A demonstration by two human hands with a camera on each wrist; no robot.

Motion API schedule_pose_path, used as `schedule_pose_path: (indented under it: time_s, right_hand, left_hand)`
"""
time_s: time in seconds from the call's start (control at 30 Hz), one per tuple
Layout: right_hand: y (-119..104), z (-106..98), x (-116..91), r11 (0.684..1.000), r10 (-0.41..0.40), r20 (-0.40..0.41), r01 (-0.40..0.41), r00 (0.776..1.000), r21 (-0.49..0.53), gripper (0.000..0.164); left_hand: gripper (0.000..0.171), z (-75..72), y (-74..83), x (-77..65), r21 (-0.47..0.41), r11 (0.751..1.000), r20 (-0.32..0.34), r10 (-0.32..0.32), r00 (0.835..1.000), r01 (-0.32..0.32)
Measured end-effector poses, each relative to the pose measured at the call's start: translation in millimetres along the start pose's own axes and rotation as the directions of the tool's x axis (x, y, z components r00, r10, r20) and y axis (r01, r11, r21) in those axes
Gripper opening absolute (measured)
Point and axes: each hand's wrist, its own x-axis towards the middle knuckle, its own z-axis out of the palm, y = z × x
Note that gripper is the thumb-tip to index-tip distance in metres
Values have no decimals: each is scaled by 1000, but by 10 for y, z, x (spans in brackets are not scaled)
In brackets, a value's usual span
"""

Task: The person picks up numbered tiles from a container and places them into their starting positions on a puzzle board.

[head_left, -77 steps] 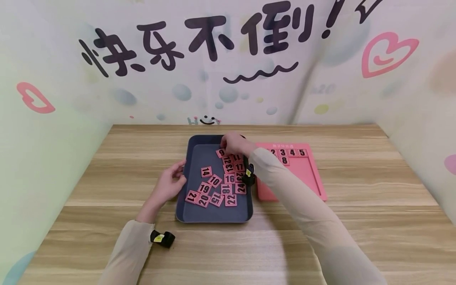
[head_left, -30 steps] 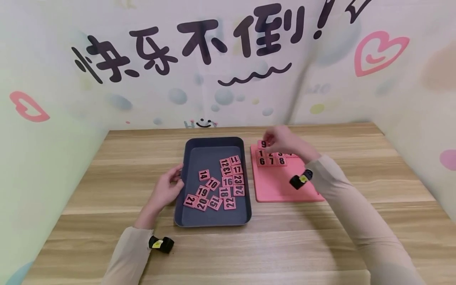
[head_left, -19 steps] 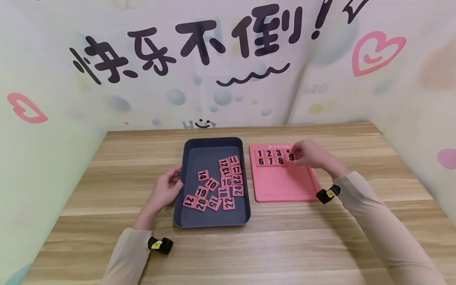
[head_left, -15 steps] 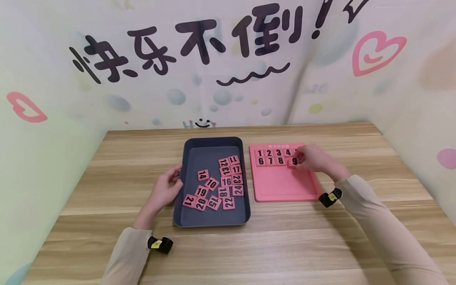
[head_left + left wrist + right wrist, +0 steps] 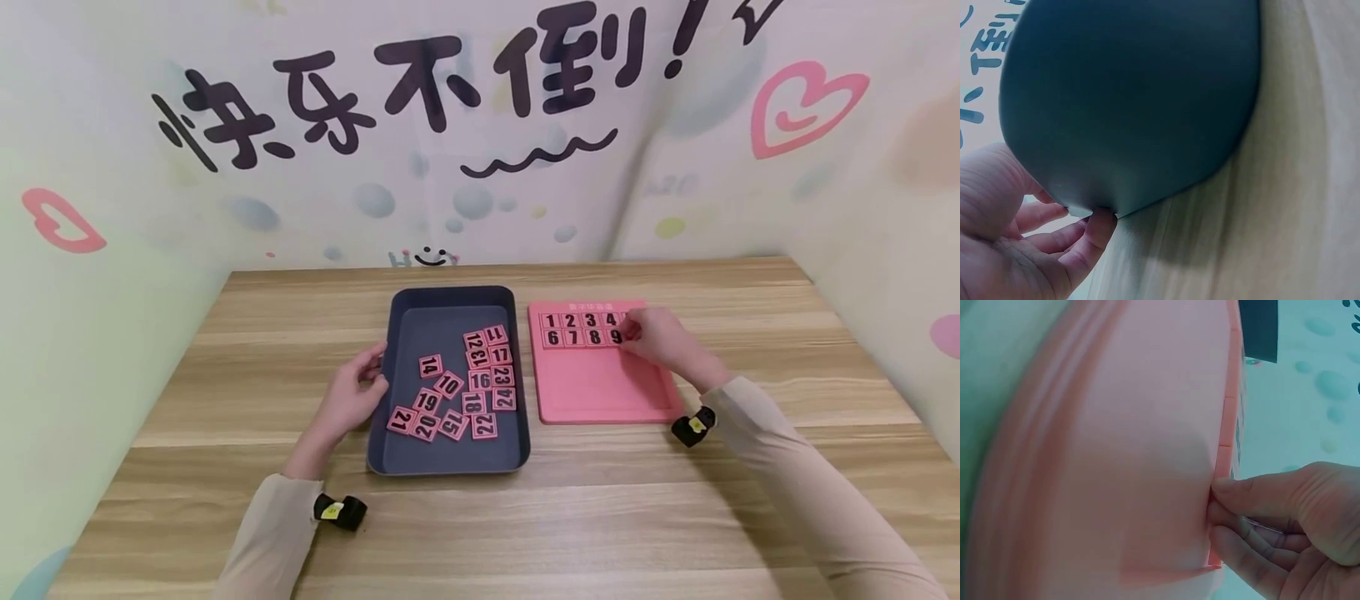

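My right hand [image 5: 663, 340] pinches the pink number 9 tile [image 5: 616, 337] at the end of the second row, right beside the 8 [image 5: 595, 337]. In the right wrist view, thumb and fingertips [image 5: 1225, 485] are at the edge of the tile row. Tiles 1 to 4 show in the top row of the pink board [image 5: 600, 387]; the 5 is mostly hidden by my hand. My left hand [image 5: 351, 396] holds the left edge of the dark blue tray [image 5: 450, 460]. The left wrist view shows its fingers [image 5: 1099, 231] against the tray's side.
Several loose pink number tiles lie in the tray at different angles, among them the 14 [image 5: 431, 367] and the 22 [image 5: 483, 426]. The tray stands left of the board on a wooden table [image 5: 480, 537]. Printed walls [image 5: 322, 217] enclose the table's back and sides.
My right hand has carried the 9 tile from the tray to the board, then slid it left against the 8. My left hand has stayed at the tray's edge.
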Motion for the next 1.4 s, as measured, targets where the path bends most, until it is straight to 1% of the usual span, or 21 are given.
schedule_pose_path:
  time_s: [0.13,0.27,0.43,0.5,0.57,0.67,0.73,0.8,0.93,1.03,1.13,1.27,1.4]
  right_hand:
    - [3,2,2,1000,3,-15,-3,1000,-14,11]
    - [8,-6,15,1000,2,-11,-2,1000,-14,12]
    - [-38,-99,53,1000,23,4,-23,1000,10,16]
    - [-118,-172,92,999,38,0,-38,999,21,20]
    - [-246,-248,147,998,53,-4,-53,999,28,24]
    - [-491,-321,241,998,39,3,-39,999,50,28]
    - [-678,-314,297,997,20,13,-20,1000,73,27]
    - [-856,-254,341,993,-8,21,5,1000,116,26]
    - [-1166,-32,413,979,-65,35,57,997,198,24]
    - [-1341,148,455,966,-109,53,93,993,242,23]
    - [-1485,279,477,956,-149,68,127,986,264,23]
    - [-1655,351,503,949,-185,79,158,979,271,21]
    - [-1799,375,546,943,-194,72,165,978,288,21]
  left_hand:
    - [50,0,2,12,-5,1000,4,2,1000,-2]
    - [50,-1,9,22,-1,1000,-3,3,1000,-3]
    - [50,1,19,29,3,1000,11,-12,1000,12]
    - [51,2,22,32,-1,1000,15,-13,1000,13]
    - [51,0,30,32,2,1000,16,-10,1000,10]
    - [51,-5,36,36,3,1000,13,-7,1000,7]
    - [51,-11,39,33,7,1000,14,-8,1000,8]
    - [51,-13,32,34,7,1000,18,-13,1000,13]
    - [51,-10,26,29,4,1000,25,-19,1000,19]
    - [50,-6,26,31,-5,1000,23,-18,1000,19]
    - [50,-5,29,28,-11,1000,23,-16,1000,16]
    - [50,-3,15,21,-11,1000,23,-19,1000,19]
    - [50,-10,-5,15,-4,1000,18,-19,1000,19]
